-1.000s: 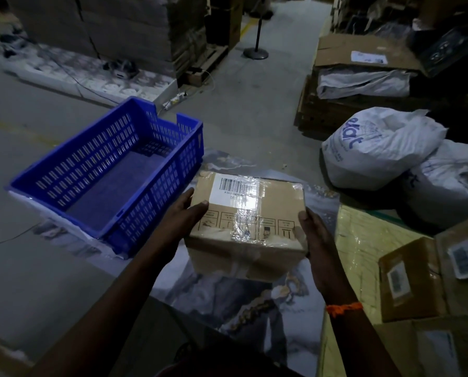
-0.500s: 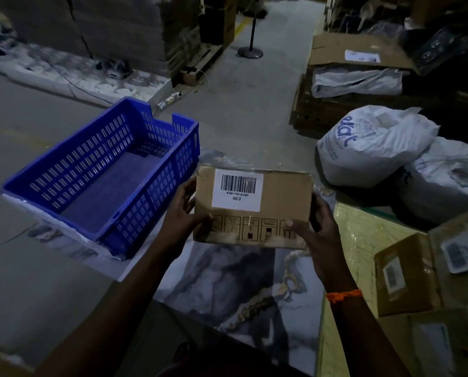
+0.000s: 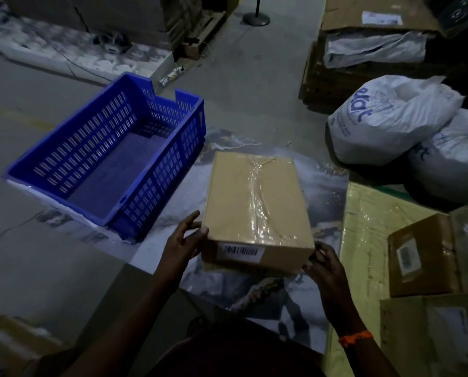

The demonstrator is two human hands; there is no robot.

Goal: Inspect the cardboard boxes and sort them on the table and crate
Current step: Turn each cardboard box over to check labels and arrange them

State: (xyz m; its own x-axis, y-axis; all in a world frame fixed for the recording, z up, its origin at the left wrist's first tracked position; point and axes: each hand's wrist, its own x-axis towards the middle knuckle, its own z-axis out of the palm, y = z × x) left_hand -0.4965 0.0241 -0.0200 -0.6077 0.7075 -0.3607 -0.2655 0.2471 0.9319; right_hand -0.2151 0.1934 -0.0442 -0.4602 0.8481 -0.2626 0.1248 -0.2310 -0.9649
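A taped brown cardboard box (image 3: 254, 210) sits over the marbled table (image 3: 227, 292), its barcode label facing me on the near side. My left hand (image 3: 182, 239) holds its near left corner, thumb on top. My right hand (image 3: 322, 263) grips the near right corner with curled fingers. Left of the box, a blue slotted crate (image 3: 64, 148) stands with nothing inside. Whether the box rests on the table or hangs just above it is unclear.
More labelled cardboard boxes (image 3: 423, 254) crowd the right on a yellow wrapped sheet (image 3: 363, 213). White sacks (image 3: 390, 118) lie on the floor at the far right, stacked cartons (image 3: 363, 20) behind them. A stand base (image 3: 256, 19) is on the grey floor ahead.
The box has been turned from label-up to its taped face up, with the barcode now on the near side, and lowered toward the table. Both hands shifted to its near corners.
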